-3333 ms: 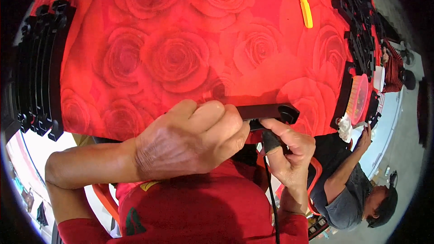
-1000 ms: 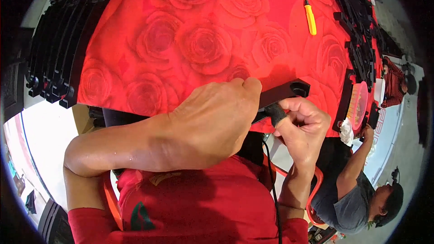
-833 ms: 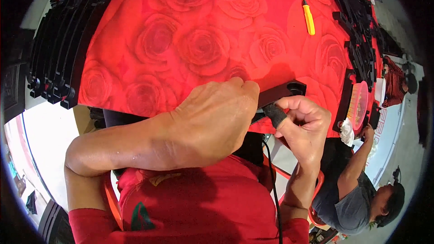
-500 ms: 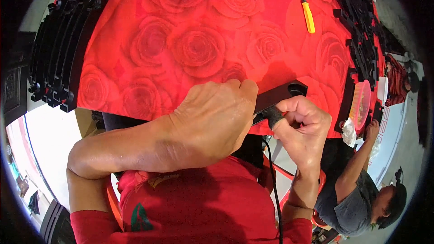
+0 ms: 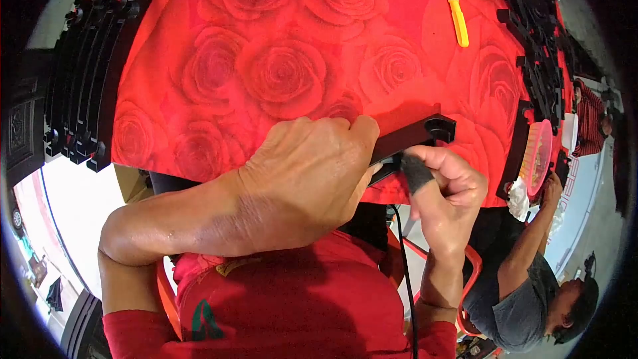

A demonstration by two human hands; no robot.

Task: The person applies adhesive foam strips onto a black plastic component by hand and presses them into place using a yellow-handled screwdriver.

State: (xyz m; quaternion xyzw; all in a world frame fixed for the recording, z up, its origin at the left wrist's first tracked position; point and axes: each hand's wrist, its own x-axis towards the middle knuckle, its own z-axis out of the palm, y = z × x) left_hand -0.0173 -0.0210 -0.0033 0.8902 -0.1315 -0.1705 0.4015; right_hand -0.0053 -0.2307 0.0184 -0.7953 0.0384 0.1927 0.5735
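Observation:
My left hand (image 5: 309,166) lies back-up across the middle, wrapped round one end of a long black plastic piece (image 5: 407,138). The far end of the piece, with a round recess, sticks out to the right over the table's near edge. Just below that end is my right hand (image 5: 455,193), its fingers curled in. A black sleeve (image 5: 417,173) covers its thumb, whose tip lies close against the underside of the piece. Whether the right fingers pinch something small is hidden. A second dark part shows between the piece and the right thumb, mostly covered.
Several curved black pieces (image 5: 100,80) stand lined up at the left table edge. More black pieces (image 5: 541,60) lie piled on the right. A yellow-handled screwdriver (image 5: 458,23) lies at the back right. A pink basket (image 5: 541,153) stands beside a co-worker (image 5: 531,286) at the right.
My right thumb has straightened and turned upward beside the black piece, and the right fingers have shifted slightly down. My left hand keeps its hold. The whole view has moved a little.

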